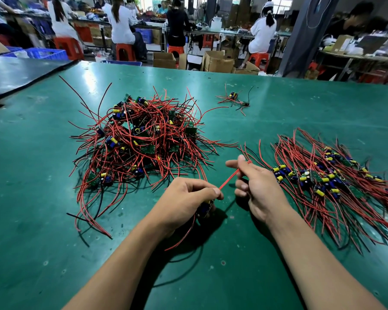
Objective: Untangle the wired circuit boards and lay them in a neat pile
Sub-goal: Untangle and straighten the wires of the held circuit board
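On the left of the green table (pixel 43 198) sits a tangled heap (pixel 139 142) of wired circuit boards, red and black leads sticking out on all sides and small green boards with blue and yellow parts buried among them; just to its right and nearer the camera, the left hand (pixel 186 198) is curled around a single circuit board (pixel 204 209), gripping it against the palm above the table, with loose leads trailing below the wrist; a red wire (pixel 230 178) runs taut from that hand up and right to the right hand (pixel 262 189), which pinches it between thumb and curled fingers while the index finger points left; farther back, well apart from both heaps, lies a small cluster (pixel 233 98) of a few boards and wires; on the right the neat pile (pixel 323 180) lies flat, boards lined up in a band and wires combed roughly parallel; beyond the table, people sit on orange stools (pixel 68 49) near cardboard boxes (pixel 217 61).
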`<state>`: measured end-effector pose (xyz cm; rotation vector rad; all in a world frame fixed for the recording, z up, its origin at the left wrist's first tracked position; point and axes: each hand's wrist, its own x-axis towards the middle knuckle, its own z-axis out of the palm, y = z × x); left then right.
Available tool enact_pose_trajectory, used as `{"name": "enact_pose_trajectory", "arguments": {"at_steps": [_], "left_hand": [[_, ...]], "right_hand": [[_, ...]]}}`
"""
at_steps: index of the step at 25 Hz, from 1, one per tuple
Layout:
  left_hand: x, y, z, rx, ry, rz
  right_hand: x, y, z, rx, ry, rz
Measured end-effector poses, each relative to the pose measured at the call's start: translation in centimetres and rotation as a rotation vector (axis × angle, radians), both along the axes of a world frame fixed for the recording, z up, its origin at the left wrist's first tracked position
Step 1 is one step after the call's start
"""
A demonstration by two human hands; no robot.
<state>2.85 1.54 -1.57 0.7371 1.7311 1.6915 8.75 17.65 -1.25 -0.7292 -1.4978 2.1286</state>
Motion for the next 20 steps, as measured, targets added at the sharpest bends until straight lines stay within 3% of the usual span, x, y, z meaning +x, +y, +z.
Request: {"name": "enact_pose_trajectory", "arguments": {"at_steps": [8,11,18,20], "left_hand": [[-0.1,0.1,-0.1,-0.004,0.006,-0.039],[0.0,0.1,0.0,-0.008,0.003,-0.026],[-0.2,0.1,0.6,0.148,-0.220,0.232],[-0.5,0.0,0.8,0.228,-0.243,0.339]], "right_hand": [[0.1,0.6,0.8,-0.401,0.081,0.015],[0.1,0.5,0.7,-0.425,0.079,0.007],[0.4,-0.9,-0.3,-0.003,-0.022,0.139],[0.6,-1.7,-0.8,0.326,-0.056,0.195]]}}
